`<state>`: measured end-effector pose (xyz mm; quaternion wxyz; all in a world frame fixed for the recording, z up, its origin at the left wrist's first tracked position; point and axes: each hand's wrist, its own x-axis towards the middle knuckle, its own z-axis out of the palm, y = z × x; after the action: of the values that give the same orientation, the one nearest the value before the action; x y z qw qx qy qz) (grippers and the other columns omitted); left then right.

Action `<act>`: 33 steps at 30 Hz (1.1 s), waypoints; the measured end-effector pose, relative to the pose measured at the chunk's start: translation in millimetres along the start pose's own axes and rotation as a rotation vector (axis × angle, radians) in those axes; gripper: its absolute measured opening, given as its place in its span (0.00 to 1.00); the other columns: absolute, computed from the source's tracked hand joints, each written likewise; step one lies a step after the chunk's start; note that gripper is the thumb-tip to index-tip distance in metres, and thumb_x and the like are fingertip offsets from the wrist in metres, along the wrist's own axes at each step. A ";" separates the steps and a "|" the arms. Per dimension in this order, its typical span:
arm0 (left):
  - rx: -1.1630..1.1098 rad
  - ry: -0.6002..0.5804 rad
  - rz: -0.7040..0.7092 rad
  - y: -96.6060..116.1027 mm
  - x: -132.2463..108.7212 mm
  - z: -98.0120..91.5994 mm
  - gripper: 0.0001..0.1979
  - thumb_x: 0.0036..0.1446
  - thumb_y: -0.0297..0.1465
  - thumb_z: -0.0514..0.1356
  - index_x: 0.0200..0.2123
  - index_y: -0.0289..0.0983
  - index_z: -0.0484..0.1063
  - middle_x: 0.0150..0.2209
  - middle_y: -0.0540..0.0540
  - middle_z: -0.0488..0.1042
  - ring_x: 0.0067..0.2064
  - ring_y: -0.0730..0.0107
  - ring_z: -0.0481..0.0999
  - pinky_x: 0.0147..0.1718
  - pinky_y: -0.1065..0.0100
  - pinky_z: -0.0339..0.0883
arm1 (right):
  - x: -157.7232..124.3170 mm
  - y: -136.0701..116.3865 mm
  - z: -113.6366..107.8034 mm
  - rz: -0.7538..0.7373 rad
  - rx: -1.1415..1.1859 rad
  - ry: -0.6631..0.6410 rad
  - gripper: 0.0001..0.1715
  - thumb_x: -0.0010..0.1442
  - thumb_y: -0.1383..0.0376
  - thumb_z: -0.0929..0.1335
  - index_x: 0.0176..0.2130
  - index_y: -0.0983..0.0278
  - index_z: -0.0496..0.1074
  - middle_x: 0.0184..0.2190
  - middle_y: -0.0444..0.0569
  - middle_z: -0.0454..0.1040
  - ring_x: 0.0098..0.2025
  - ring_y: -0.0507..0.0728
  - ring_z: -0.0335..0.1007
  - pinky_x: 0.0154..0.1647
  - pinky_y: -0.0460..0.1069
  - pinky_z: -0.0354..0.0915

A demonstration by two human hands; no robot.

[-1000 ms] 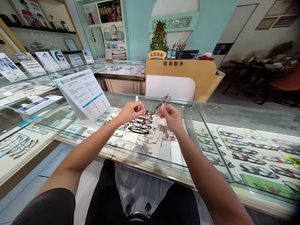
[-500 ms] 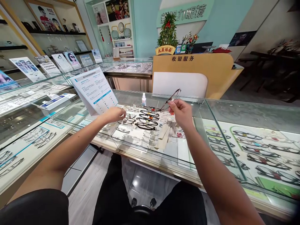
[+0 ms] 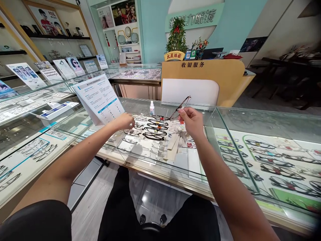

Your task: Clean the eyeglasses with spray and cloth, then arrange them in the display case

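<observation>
My right hand (image 3: 193,121) is pinching a pair of glasses (image 3: 181,106) between thumb and fingers, the other fingers curling in toward the palm. The glasses are tilting up above the counter (image 3: 142,161), just to the right of the small white bottle (image 3: 151,109). My left hand (image 3: 124,121) is hanging low, left of the bottle and a little nearer to me, its fingers bending down and drawing close together. Some loose glasses (image 3: 138,127) are lying right by those fingertips; I cannot tell whether the fingers are touching or gripping any.

On my side of the bottle, dark-framed glasses (image 3: 155,130) are lying one behind another in a column, with small bright tags showing among them. Beige cloths (image 3: 174,142) are lying crumpled nearer to me and to the right of the bottle.

Farther left of the bottle, a printed sign (image 3: 99,100) is leaning back on its folded stand. Well to its right, more glasses (image 3: 260,144) are resting in rows under glass. Beyond the bottle, a yellow desk (image 3: 227,72) is carrying a leafy plant (image 3: 176,38).
</observation>
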<state>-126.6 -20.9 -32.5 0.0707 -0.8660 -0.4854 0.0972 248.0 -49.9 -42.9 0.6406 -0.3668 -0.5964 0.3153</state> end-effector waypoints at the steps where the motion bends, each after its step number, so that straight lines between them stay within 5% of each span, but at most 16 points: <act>1: 0.000 0.011 0.001 -0.9 1.7 -0.7 0.10 0.58 0.30 0.66 0.38 0.46 0.89 0.42 0.45 0.88 0.48 0.56 0.81 0.46 0.63 0.66 | 0.0 -0.1 0.0 0.000 0.001 0.001 0.34 0.58 0.34 0.79 0.30 0.59 0.75 0.22 0.44 0.76 0.24 0.54 0.69 0.29 0.51 0.70; 12: -0.023 0.019 -0.024 -4.6 9.4 -6.4 0.06 0.58 0.31 0.67 0.34 0.43 0.86 0.41 0.43 0.87 0.47 0.56 0.79 0.46 0.62 0.64 | 1.5 0.1 -2.2 0.011 0.002 -0.004 0.34 0.58 0.33 0.78 0.32 0.59 0.76 0.22 0.43 0.76 0.24 0.54 0.68 0.30 0.52 0.68; 16: -0.108 0.114 -0.020 2.1 8.0 -22.5 0.03 0.58 0.32 0.66 0.32 0.40 0.80 0.37 0.45 0.85 0.43 0.58 0.78 0.44 0.62 0.65 | 2.5 0.2 -2.5 0.015 0.018 0.015 0.35 0.56 0.32 0.78 0.31 0.59 0.76 0.22 0.43 0.76 0.25 0.54 0.68 0.31 0.52 0.69; 21: -0.601 0.344 0.094 43.3 25.5 -45.9 0.05 0.58 0.33 0.62 0.31 0.39 0.76 0.34 0.47 0.80 0.39 0.63 0.74 0.42 0.63 0.65 | 5.0 4.0 -3.3 0.028 0.035 0.031 0.36 0.56 0.31 0.78 0.32 0.59 0.76 0.22 0.43 0.75 0.24 0.54 0.68 0.30 0.52 0.69; 27: -1.320 0.499 0.245 110.3 82.3 -52.9 0.06 0.50 0.35 0.63 0.28 0.39 0.70 0.29 0.50 0.71 0.33 0.70 0.66 0.36 0.65 0.59 | 7.1 9.1 -6.6 0.033 0.035 0.054 0.38 0.56 0.29 0.77 0.30 0.58 0.72 0.22 0.43 0.75 0.24 0.53 0.68 0.30 0.51 0.67; 33: -1.843 0.413 0.334 135.2 115.4 -41.0 0.11 0.44 0.35 0.63 0.24 0.41 0.62 0.23 0.51 0.61 0.28 0.69 0.59 0.32 0.64 0.52 | 5.2 7.1 -7.5 0.042 0.012 0.057 0.39 0.57 0.29 0.76 0.29 0.58 0.70 0.22 0.42 0.74 0.25 0.53 0.67 0.30 0.51 0.65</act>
<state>53.7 6.4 -33.5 -0.5690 -0.6391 -0.2194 -0.4687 256.2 -42.4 -46.3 0.6526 -0.3844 -0.5682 0.3218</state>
